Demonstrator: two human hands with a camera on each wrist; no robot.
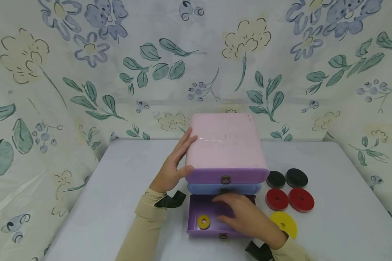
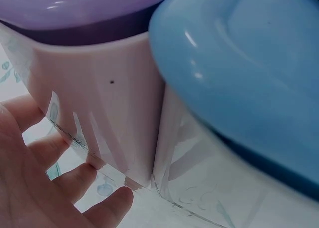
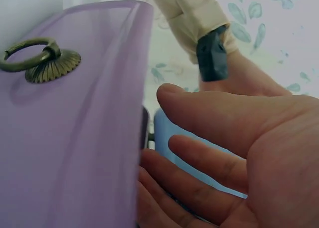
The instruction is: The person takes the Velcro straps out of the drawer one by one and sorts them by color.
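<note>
A small chest of drawers with a pink top (image 1: 223, 141) stands on the table, with a purple upper drawer (image 1: 209, 175) and a blue middle drawer (image 1: 202, 188). Its bottom purple drawer (image 1: 196, 232) is pulled out, and a small yellow ring (image 1: 203, 222) lies inside at the left. My left hand (image 1: 173, 168) rests along the chest's left side, fingers extended against the pink wall (image 2: 99, 103). My right hand (image 1: 245, 215) reaches over the bottom drawer, thumb and fingers apart. Nothing shows between them, though some fingertips are hidden behind the drawer front (image 3: 89, 138) in the right wrist view.
To the right of the chest lie two black discs (image 1: 296, 177), two red discs (image 1: 301, 199) and a yellow disc (image 1: 284, 223), partly covered by the right wrist. Floral cloth (image 1: 209, 65) hangs behind and beside the white table (image 1: 127, 170).
</note>
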